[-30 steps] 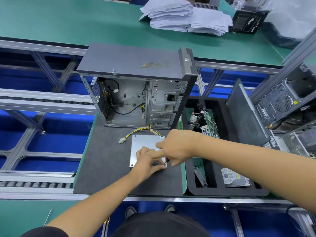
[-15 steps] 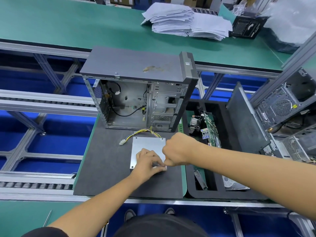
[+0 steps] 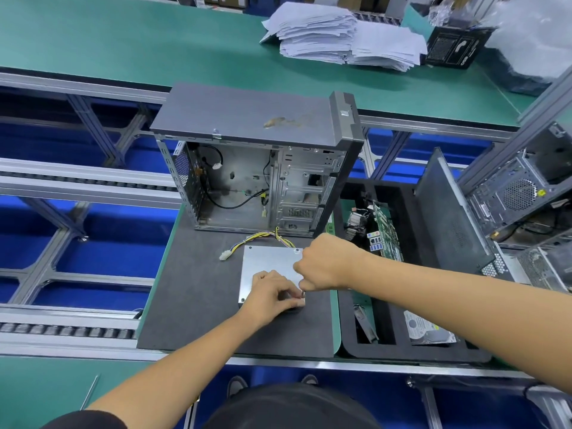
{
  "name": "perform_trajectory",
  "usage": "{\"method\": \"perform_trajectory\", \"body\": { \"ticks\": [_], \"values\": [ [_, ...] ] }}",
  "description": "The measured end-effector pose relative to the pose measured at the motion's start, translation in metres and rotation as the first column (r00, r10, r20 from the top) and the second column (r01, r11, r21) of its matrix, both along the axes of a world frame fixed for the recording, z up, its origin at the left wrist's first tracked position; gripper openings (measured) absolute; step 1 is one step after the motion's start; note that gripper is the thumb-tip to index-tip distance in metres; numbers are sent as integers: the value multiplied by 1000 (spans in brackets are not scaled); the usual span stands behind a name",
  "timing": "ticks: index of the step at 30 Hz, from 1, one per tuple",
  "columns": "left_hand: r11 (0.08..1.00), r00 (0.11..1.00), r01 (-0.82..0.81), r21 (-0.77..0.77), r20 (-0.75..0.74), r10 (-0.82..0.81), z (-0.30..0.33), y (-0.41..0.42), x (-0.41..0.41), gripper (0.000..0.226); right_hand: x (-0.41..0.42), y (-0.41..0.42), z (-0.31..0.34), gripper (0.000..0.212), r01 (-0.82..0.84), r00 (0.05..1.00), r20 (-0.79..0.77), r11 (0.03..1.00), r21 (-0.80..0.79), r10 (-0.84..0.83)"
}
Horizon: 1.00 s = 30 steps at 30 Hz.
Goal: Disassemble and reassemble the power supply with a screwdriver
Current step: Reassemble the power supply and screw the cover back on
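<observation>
The silver power supply (image 3: 266,261) lies flat on a dark mat (image 3: 192,305), its yellow and black cables (image 3: 263,236) trailing toward the open computer case (image 3: 247,119). My left hand (image 3: 272,294) rests on the unit's near right corner, fingers curled and pinching at the edge. My right hand (image 3: 322,264) is a closed fist just above that corner. Only the thin tip of a screwdriver (image 3: 302,293) shows below the fist, meeting my left fingertips. The screw itself is hidden.
A black foam tray (image 3: 402,351) to the right holds a motherboard (image 3: 385,233) and a hard drive (image 3: 427,331). A grey side panel (image 3: 448,212) leans there. Another case (image 3: 520,187) stands at far right. Paper stacks (image 3: 340,38) lie on the far green bench.
My right index finger, stretched out a second ago, has curled into the fist over the corner. My left hand has stayed on the power supply.
</observation>
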<state>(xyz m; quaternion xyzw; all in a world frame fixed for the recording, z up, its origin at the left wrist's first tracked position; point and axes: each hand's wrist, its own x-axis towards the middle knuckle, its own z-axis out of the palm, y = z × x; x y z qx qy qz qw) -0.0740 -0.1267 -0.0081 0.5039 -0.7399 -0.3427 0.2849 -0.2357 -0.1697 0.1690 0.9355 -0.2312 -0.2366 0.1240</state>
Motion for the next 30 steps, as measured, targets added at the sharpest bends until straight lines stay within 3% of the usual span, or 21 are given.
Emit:
{"method": "perform_trajectory", "body": {
  "ticks": [8,10,16,18,23,25,30],
  "values": [
    [997,999,41,-68,-2,-41,-3,2,1,15,0,-4,7,35,-177,983,-18,976,124,181],
    [995,999,44,-87,25,-42,-5,2,0,16,1,-4,4,26,-128,991,-14,983,132,131],
    [996,999,8,-88,45,-4,-6,2,-4,15,-4,3,-1,34,8,1000,2,1000,30,-8],
    [997,999,24,-77,33,-22,-5,2,-4,11,-8,0,1,29,-41,999,11,997,69,40],
    [996,996,61,-67,74,-56,-7,1,-2,15,-7,-4,8,42,-204,977,-29,967,153,211],
    [996,997,65,-67,56,-62,-7,1,-2,14,-10,-5,5,26,-155,988,15,976,152,154],
    [997,1000,0,-74,3,0,-8,1,-3,19,-9,1,-6,39,11,1000,-16,998,62,-10]
  ]
}}
